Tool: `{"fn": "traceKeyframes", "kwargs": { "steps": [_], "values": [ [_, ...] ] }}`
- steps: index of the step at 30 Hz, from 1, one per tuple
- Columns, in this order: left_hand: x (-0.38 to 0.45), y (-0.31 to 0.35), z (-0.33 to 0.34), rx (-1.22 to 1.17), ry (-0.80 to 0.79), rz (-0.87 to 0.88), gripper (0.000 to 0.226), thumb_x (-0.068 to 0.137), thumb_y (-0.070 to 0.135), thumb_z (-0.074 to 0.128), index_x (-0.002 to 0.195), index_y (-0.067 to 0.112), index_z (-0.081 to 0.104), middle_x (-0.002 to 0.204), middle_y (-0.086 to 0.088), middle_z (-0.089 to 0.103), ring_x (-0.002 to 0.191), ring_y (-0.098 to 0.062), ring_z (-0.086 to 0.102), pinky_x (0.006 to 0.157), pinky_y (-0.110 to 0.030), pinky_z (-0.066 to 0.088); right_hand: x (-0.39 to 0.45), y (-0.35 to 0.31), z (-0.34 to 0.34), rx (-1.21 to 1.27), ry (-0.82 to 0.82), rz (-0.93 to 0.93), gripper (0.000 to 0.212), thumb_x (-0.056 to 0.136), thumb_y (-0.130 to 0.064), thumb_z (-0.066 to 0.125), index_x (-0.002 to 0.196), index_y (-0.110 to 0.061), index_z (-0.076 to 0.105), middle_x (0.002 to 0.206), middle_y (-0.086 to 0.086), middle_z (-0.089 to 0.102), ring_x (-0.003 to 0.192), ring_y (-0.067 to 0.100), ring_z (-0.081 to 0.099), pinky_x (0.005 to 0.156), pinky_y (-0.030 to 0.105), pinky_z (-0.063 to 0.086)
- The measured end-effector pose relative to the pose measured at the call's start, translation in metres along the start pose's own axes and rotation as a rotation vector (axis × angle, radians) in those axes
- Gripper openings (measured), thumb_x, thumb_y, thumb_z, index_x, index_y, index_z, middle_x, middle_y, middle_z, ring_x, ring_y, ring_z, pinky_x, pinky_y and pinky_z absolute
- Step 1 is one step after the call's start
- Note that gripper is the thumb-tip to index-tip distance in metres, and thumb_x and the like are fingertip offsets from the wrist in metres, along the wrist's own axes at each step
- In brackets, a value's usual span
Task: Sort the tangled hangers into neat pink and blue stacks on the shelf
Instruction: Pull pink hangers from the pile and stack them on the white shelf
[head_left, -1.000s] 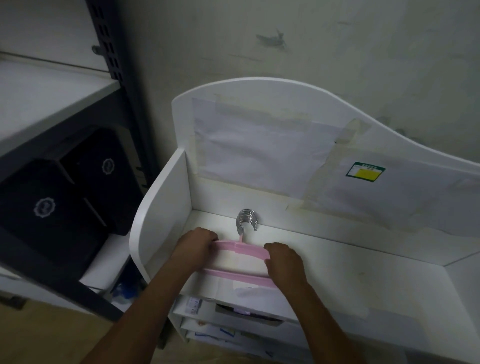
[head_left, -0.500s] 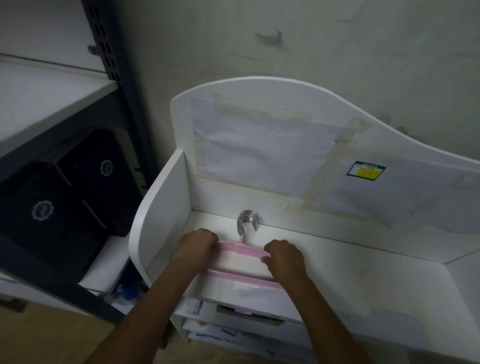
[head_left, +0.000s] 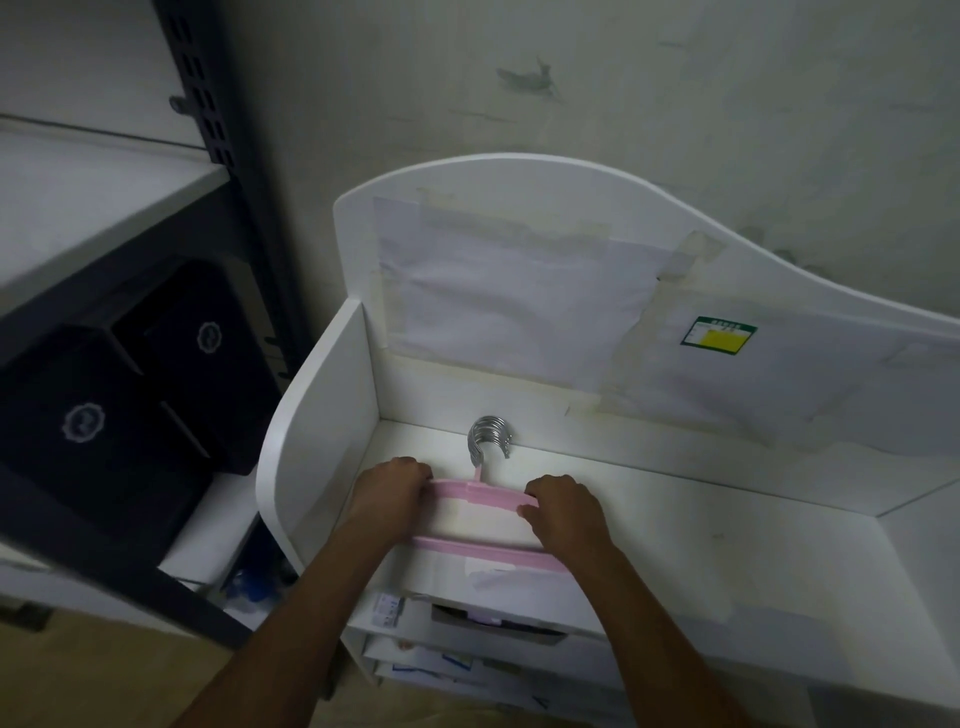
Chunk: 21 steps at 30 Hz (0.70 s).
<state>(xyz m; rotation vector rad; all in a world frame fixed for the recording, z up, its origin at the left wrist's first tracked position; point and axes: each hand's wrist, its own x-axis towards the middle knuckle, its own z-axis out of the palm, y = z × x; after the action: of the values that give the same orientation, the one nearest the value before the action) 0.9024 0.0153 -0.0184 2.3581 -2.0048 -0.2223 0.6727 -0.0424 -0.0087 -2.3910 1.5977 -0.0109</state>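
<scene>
A stack of pink hangers lies flat on the top of the white shelf, near its left end. Their bunched metal hooks point toward the shelf's back panel. My left hand grips the left end of the stack, fingers curled over it. My right hand grips the right end the same way. The lower bar of the hangers shows pink between my wrists. No blue hangers are in view.
The shelf's left side wall stands close to my left hand. A dark metal rack with black boxes is further left. Papers are taped to the back panel. Lower shelves hold papers.
Both hands stay on the ends of the pink stack. The stack and hands have barely shifted; the view has moved slightly.
</scene>
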Motion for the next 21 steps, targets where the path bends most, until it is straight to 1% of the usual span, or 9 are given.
{"fn": "traceKeyframes", "kwargs": {
  "steps": [2, 4, 7, 10, 12, 13, 17, 19, 21],
  "values": [
    [-0.002, -0.003, -0.003, -0.111, -0.034, -0.004, 0.022, 0.087, 0.028, 0.053, 0.104, 0.024, 0.067, 0.104, 0.001, 0.066, 0.099, -0.023, 0.064, 0.076, -0.03, 0.048, -0.005, 0.007, -0.001, 0.139, -0.03, -0.018, 0.026, 0.09, -0.046, 0.058, 0.091, -0.022, 0.068, 0.089, -0.002, 0.067, 0.084, 0.021, 0.062, 0.067, 0.03, 0.043],
    [-0.006, -0.006, -0.005, -0.277, -0.024, -0.029, 0.026, 0.086, 0.035, 0.061, 0.11, 0.027, 0.067, 0.106, 0.004, 0.068, 0.101, -0.019, 0.064, 0.078, -0.027, 0.049, -0.011, 0.015, -0.006, 0.316, -0.023, -0.016, 0.026, 0.089, -0.047, 0.062, 0.097, -0.024, 0.069, 0.09, -0.006, 0.069, 0.084, 0.015, 0.063, 0.073, 0.03, 0.048],
    [-0.017, -0.005, -0.013, -0.488, 0.112, -0.05, 0.032, 0.087, 0.031, 0.068, 0.117, 0.022, 0.065, 0.109, 0.003, 0.065, 0.102, -0.016, 0.062, 0.081, -0.025, 0.046, -0.026, 0.028, -0.017, 0.5, 0.114, 0.022, 0.03, 0.087, -0.039, 0.068, 0.111, -0.021, 0.067, 0.102, -0.007, 0.069, 0.092, 0.007, 0.064, 0.087, 0.028, 0.051],
    [-0.033, 0.013, -0.026, -0.704, 0.261, -0.038, 0.029, 0.088, 0.021, 0.068, 0.117, 0.021, 0.065, 0.111, 0.005, 0.064, 0.103, -0.011, 0.061, 0.081, -0.016, 0.043, -0.046, 0.043, -0.032, 0.56, 0.245, 0.041, 0.029, 0.088, -0.034, 0.069, 0.113, -0.022, 0.064, 0.107, -0.01, 0.068, 0.096, 0.004, 0.062, 0.088, 0.026, 0.05],
    [-0.047, 0.032, -0.036, -0.848, 0.305, -0.035, 0.029, 0.089, 0.021, 0.068, 0.117, 0.024, 0.064, 0.114, 0.011, 0.065, 0.105, -0.004, 0.061, 0.08, -0.007, 0.041, -0.062, 0.053, -0.042, 0.598, 0.317, 0.044, 0.029, 0.088, -0.033, 0.069, 0.115, -0.024, 0.062, 0.11, -0.013, 0.066, 0.099, 0.002, 0.06, 0.088, 0.023, 0.047],
    [-0.054, 0.043, -0.04, -0.906, 0.32, -0.026, 0.03, 0.089, 0.022, 0.068, 0.118, 0.025, 0.063, 0.114, 0.013, 0.065, 0.105, -0.002, 0.06, 0.08, -0.006, 0.042, -0.071, 0.058, -0.047, 0.618, 0.346, 0.046, 0.03, 0.088, -0.033, 0.068, 0.116, -0.025, 0.061, 0.112, -0.014, 0.065, 0.102, 0.001, 0.059, 0.089, 0.022, 0.046],
    [-0.083, 0.086, -0.049, -1.069, 0.322, 0.048, 0.038, 0.089, 0.022, 0.069, 0.124, 0.029, 0.057, 0.122, 0.014, 0.062, 0.109, 0.002, 0.059, 0.09, -0.016, 0.045, -0.108, 0.087, -0.064, 0.673, 0.421, 0.076, 0.036, 0.088, -0.035, 0.068, 0.122, -0.028, 0.058, 0.115, -0.015, 0.062, 0.108, 0.001, 0.057, 0.094, 0.026, 0.046],
    [-0.097, 0.107, -0.049, -1.095, 0.277, 0.064, 0.042, 0.089, 0.021, 0.068, 0.128, 0.031, 0.054, 0.128, 0.015, 0.059, 0.114, 0.002, 0.056, 0.097, -0.024, 0.045, -0.129, 0.104, -0.071, 0.672, 0.447, 0.097, 0.037, 0.089, -0.036, 0.067, 0.124, -0.029, 0.057, 0.117, -0.015, 0.061, 0.109, 0.002, 0.056, 0.096, 0.028, 0.046],
    [-0.112, 0.128, -0.05, -1.103, 0.25, 0.082, 0.044, 0.09, 0.022, 0.068, 0.13, 0.032, 0.051, 0.131, 0.015, 0.057, 0.117, 0.003, 0.054, 0.098, -0.026, 0.044, -0.153, 0.12, -0.077, 0.667, 0.467, 0.113, 0.039, 0.089, -0.035, 0.067, 0.126, -0.026, 0.056, 0.12, -0.013, 0.06, 0.11, 0.004, 0.055, 0.096, 0.028, 0.045]
  ]
}}
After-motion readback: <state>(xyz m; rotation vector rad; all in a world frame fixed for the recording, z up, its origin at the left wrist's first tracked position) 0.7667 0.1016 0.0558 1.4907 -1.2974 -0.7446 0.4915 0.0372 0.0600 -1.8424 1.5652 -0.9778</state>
